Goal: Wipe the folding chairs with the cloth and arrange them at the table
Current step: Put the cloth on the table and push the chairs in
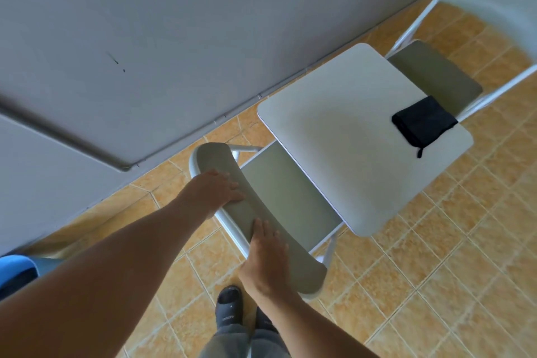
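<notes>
Both hands, left [220,187] and right [266,253], gripping chair [258,212] backrest; cloth [422,122] on tabletop [334,131].

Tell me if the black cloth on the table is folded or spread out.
Folded. The cloth lies as a compact, layered bundle near the table edge, in neither hand.

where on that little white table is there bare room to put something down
Most of the small white square table is bare: the whole stretch from the black folded cloth at its far right corner to the edge over the near grey-padded folding chair. Both hands, left and right, occupy that chair's backrest.
</notes>
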Demonstrator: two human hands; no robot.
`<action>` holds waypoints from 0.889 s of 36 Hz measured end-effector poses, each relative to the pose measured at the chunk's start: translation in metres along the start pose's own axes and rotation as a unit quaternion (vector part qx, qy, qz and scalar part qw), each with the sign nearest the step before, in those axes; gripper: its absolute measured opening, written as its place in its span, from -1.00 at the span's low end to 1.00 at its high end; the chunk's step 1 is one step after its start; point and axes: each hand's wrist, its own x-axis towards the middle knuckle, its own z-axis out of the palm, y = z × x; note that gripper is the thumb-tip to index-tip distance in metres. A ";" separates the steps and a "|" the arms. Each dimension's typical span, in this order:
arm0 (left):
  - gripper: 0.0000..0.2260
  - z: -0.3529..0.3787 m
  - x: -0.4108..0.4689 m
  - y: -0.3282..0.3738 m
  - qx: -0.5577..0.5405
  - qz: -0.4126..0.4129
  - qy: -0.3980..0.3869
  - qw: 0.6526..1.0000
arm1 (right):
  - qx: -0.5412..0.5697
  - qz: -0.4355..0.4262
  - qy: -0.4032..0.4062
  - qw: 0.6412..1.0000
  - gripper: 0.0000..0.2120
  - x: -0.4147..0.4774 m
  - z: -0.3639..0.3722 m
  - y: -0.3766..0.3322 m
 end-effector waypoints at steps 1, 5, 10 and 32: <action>-0.38 0.001 -0.001 0.002 0.004 0.004 -0.003 1.000 | -0.002 -0.001 0.000 1.000 -0.22 -0.002 0.003 0.002; -0.40 0.002 0.000 0.000 0.007 0.014 0.006 1.000 | -0.010 -0.007 0.000 1.000 -0.21 -0.002 0.006 0.004; -0.40 -0.001 0.006 -0.008 0.011 0.018 0.005 1.000 | -0.007 0.001 -0.004 1.000 -0.22 0.006 0.000 -0.003; -0.49 -0.049 -0.002 0.011 -0.029 -0.020 0.017 0.999 | 0.062 -0.023 -0.108 0.992 -0.20 -0.008 -0.110 0.058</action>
